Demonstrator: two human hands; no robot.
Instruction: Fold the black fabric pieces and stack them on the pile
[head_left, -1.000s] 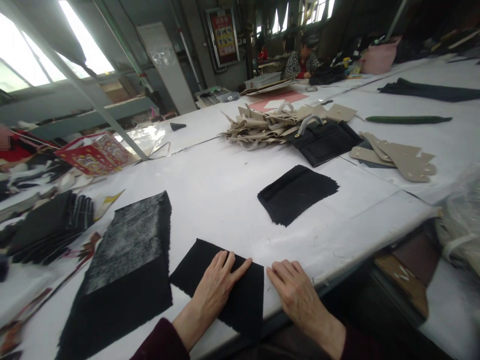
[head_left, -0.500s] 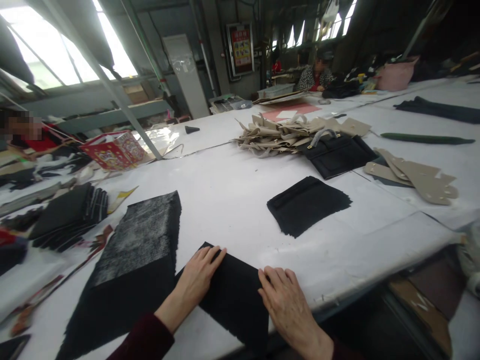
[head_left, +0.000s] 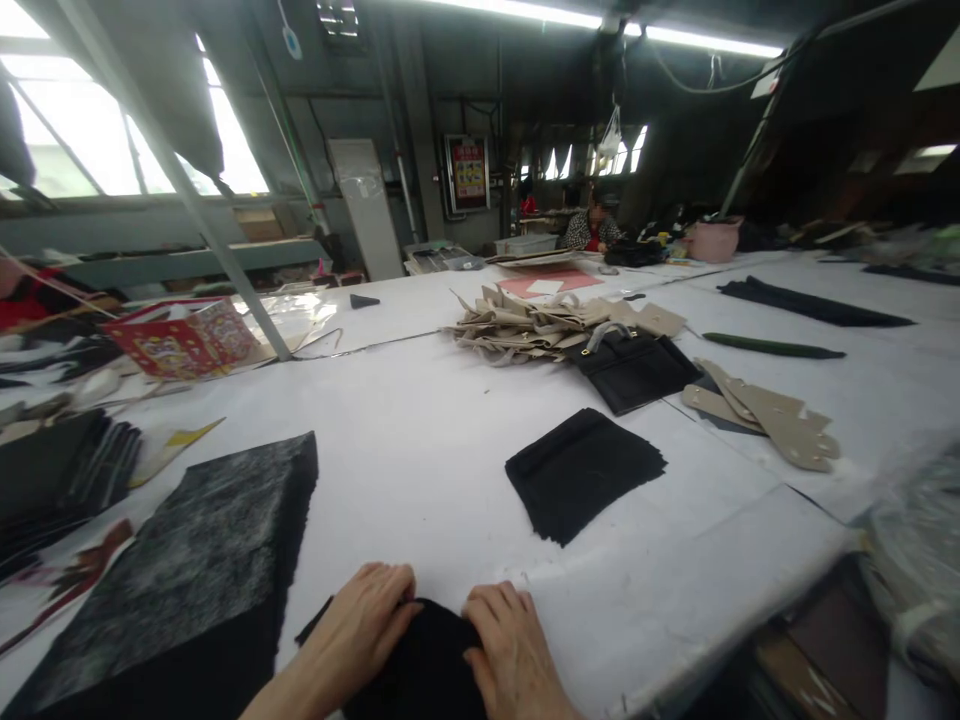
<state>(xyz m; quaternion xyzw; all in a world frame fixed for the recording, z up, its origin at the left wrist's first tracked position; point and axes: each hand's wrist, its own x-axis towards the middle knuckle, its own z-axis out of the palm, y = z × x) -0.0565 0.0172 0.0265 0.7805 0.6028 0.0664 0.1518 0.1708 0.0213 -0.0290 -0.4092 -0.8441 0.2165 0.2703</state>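
Observation:
At the front of the white table (head_left: 375,470), a piece of black fabric (head_left: 431,660) lies between my hands, its upper edge bulging up slightly. My left hand (head_left: 364,625) pinches that edge on one side, thumb against fingers. On the other side my right hand (head_left: 514,640) has its fingers curled over the same edge. The fabric's lower part runs out of the picture. To the left spreads a larger black cloth with a speckled grey area (head_left: 195,540). Another black fabric piece (head_left: 585,470), frayed along its edges, rests flat beyond my right hand.
Farther back sit a heap of beige pieces (head_left: 517,325), a black handbag (head_left: 637,370) and beige cut panels (head_left: 772,415). A long green strip (head_left: 772,346) lies at right. Left are a red patterned bag (head_left: 184,335) and stacked dark pieces (head_left: 67,470). A person (head_left: 592,230) sits far back.
My hands have come closer together and nearer to me, and the fabric's edge now bulges up between them. The view has tilted upward, showing the ceiling lights.

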